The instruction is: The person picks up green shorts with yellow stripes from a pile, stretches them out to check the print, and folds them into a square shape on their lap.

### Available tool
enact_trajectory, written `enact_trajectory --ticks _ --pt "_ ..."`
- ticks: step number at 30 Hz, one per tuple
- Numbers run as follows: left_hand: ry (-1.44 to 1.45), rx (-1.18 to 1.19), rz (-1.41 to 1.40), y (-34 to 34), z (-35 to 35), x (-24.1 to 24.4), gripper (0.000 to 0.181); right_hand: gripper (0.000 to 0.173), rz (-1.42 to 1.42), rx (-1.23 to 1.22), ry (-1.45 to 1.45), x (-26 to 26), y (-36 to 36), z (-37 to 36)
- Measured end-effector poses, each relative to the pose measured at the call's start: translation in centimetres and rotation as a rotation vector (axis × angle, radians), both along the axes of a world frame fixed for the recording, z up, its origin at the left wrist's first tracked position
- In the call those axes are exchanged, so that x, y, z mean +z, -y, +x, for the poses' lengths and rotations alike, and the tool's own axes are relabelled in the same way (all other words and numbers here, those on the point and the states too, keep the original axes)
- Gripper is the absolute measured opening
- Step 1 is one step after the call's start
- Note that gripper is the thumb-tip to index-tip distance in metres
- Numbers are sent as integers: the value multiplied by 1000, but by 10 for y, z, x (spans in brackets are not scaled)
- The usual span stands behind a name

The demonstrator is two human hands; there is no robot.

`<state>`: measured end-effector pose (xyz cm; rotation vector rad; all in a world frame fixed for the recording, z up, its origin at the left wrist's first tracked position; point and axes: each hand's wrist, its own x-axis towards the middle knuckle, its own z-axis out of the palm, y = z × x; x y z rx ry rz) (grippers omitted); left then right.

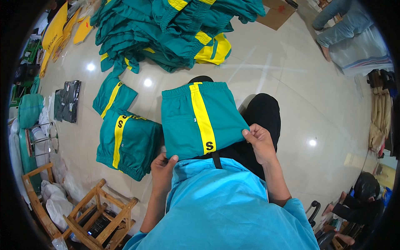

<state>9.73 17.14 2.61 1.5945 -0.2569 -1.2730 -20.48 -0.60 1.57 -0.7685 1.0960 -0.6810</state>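
Observation:
Across my lap lies a folded pair of green trousers [178, 131] with a yellow side stripe and an elastic waistband at its far end. My left hand [163, 165] pinches its near left corner between thumb and fingers. At the near right corner, my right hand [258, 140] grips the fold the same way. Close on the left, a stack of folded green trousers [137, 147] rests on the floor, its yellow stripe bearing black lettering. Another folded green garment [123, 97] lies just beyond that stack, partly against it.
A large heap of green garments [140, 37] lies ahead on the tiled floor [312, 103]. Packaged dark clothes [69, 101] and a wooden stool [100, 212] are at left. People stand or sit at right, near a white sack [359, 50] and a cardboard box [276, 14].

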Motion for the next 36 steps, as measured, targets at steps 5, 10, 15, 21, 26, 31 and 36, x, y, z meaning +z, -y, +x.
enact_trajectory --ticks 5,10,15,21,26,31,36 --pt "-79 8 -31 7 20 9 14 17 36 -56 30 5 -2 -2" --pt "-75 65 83 7 16 -16 26 27 153 147 -166 3 -5 18" --pt "-56 113 58 15 4 -14 31 19 117 49 -275 -20 -6 29" --pt "68 179 -30 10 -4 -7 26 15 -150 -149 -179 -27 -4 33" --pt "-56 108 68 -8 4 -46 41 13 -181 1 -465 -61 -9 41" --pt "347 26 -12 11 -5 -20 59 27 -185 -24 -475 -50 -1 48" --pt "1121 -466 -416 138 -9 14 41 26 -56 -86 -374 -54 14 46"
